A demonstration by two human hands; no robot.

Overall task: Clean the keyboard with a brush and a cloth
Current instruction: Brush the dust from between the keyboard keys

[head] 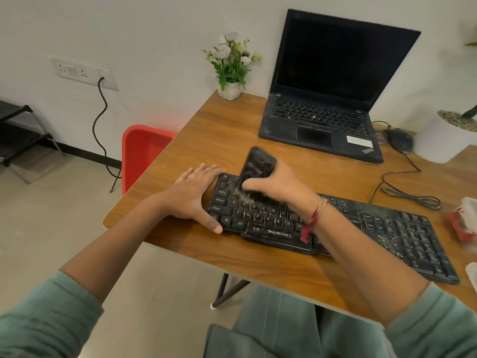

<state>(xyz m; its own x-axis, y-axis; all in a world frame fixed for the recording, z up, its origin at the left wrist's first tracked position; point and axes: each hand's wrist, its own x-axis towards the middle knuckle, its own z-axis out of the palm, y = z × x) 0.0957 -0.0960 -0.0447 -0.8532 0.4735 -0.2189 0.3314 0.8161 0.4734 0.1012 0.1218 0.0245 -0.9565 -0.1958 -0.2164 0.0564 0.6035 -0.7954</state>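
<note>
Our right hand [278, 184] grips the black brush [256, 165], bristles on the keyboard [387, 228] keys beneath it; our left hand [192, 195] lies flat, fingers spread, bracing the keyboard's end beside it.

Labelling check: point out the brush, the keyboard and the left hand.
brush [258, 162], head view, upper part of its black body.
keyboard [402, 228], head view, keys toward its right end.
left hand [192, 193], head view, back of the hand.
</note>
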